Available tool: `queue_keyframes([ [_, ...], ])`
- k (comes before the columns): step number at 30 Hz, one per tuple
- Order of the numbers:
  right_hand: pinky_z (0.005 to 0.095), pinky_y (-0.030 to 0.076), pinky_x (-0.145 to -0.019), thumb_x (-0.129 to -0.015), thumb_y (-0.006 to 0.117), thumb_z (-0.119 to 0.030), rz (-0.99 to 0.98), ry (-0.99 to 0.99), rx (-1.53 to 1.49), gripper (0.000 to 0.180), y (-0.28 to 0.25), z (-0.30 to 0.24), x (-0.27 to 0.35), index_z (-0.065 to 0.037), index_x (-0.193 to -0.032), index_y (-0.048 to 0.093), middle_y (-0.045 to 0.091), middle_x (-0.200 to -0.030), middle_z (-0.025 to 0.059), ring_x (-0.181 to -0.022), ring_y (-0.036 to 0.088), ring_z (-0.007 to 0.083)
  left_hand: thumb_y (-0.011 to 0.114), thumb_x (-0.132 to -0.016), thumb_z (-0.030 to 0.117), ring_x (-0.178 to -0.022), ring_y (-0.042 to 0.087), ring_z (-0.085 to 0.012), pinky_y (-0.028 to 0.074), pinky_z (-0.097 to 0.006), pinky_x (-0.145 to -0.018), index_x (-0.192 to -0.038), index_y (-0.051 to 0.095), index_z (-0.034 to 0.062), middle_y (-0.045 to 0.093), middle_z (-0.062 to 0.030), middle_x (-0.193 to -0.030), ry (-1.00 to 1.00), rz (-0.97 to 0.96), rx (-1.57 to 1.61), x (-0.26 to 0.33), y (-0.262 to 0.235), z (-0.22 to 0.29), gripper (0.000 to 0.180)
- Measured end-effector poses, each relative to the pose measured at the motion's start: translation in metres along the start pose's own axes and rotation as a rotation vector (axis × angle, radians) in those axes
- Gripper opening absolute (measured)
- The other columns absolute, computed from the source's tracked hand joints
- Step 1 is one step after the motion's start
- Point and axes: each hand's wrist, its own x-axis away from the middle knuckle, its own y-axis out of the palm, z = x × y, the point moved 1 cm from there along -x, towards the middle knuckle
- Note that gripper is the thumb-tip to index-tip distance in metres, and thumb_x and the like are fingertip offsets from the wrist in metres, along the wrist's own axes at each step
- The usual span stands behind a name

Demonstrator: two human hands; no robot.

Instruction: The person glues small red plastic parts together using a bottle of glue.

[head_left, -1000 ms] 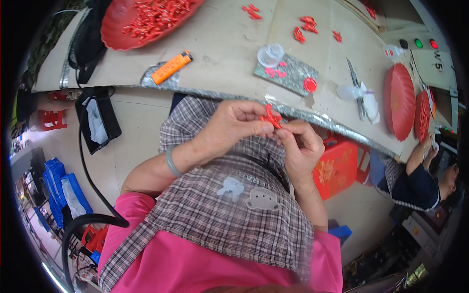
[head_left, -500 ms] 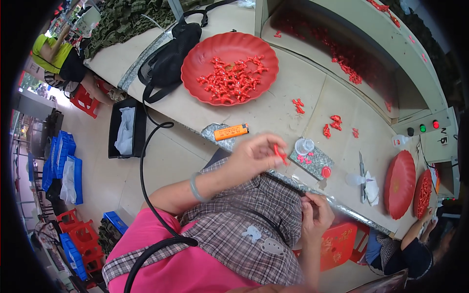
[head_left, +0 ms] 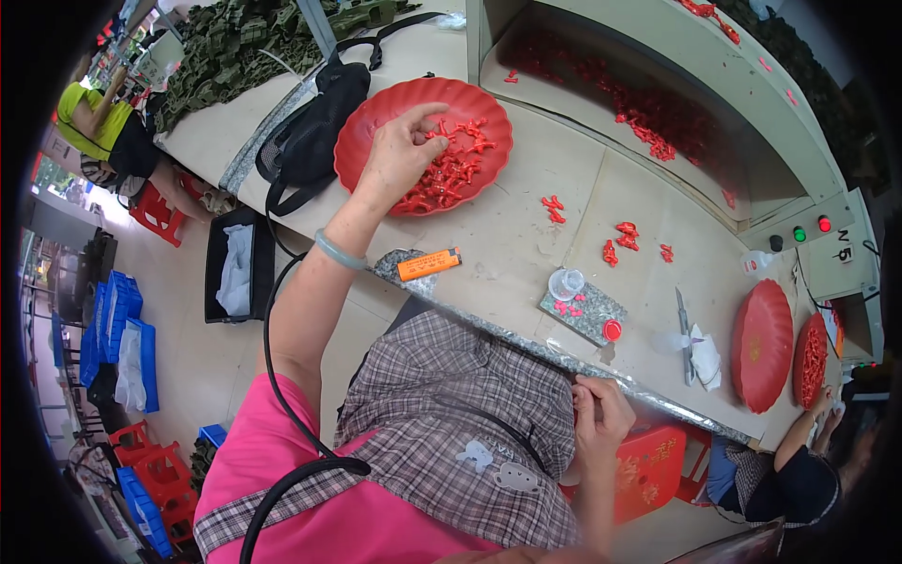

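Note:
My left hand reaches over a scalloped red plate heaped with small glossy red figure-like pieces. Its thumb and index finger are spread apart just above the pile, and I see no piece held between them. At the table's front edge my right hand stays low with curled fingers pressed together; whatever they hold, if anything, is hidden. In front of it lies a small speckled slab carrying a clear little cup, pink bits and a red cap.
An orange lighter lies near the front edge, beside a black bag. Loose red pieces dot the table. Rightward are a knife and another red plate. An open-fronted cabinet stands behind; a co-worker sits right.
My left hand has moved from beside the slab, where it pinched a red piece, up and left to the plate; its fingers have opened. My right hand has barely moved.

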Motion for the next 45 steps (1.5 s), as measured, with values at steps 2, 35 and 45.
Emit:
queue_keyframes([
  [2, 0.0217, 0.047, -0.055, -0.089, 0.062, 0.005, -0.004, -0.006, 0.005, 0.008, 0.0, 0.001, -0.001, 0.005, -0.095, 0.067, 0.063, -0.078, 0.0099, -0.063, 0.059, 0.0117, 0.069, -0.085, 0.007, -0.08, 0.064, -0.0146, 0.054, -0.03, -0.077, -0.108, 0.067, 0.0021, 0.069, -0.0083, -0.091, -0.087, 0.048, 0.013, -0.008, -0.003, -0.01, 0.024],
  [35, 0.0328, 0.051, -0.062, -0.08, 0.068, 0.008, -0.038, 0.088, 0.031, 0.011, 0.003, 0.003, 0.001, 0.003, -0.09, 0.066, 0.066, -0.079, 0.0152, -0.069, 0.065, 0.0277, 0.071, -0.077, 0.014, -0.116, 0.056, -0.0312, 0.047, -0.041, -0.098, -0.118, 0.06, 0.0116, 0.054, -0.015, -0.129, 0.066, -0.418, -0.701, 0.0, -0.013, -0.01, 0.043],
  [45, 0.0222, 0.044, -0.052, -0.087, 0.064, 0.005, -0.034, 0.012, 0.037, 0.007, 0.005, 0.012, 0.003, 0.004, -0.093, 0.067, 0.06, -0.074, 0.0086, -0.059, 0.057, 0.0115, 0.067, -0.085, 0.01, -0.109, 0.061, -0.0364, 0.049, -0.04, -0.096, -0.121, 0.062, 0.0036, 0.062, -0.021, -0.119, 0.132, 0.054, -0.464, -0.037, -0.033, -0.043, 0.037],
])
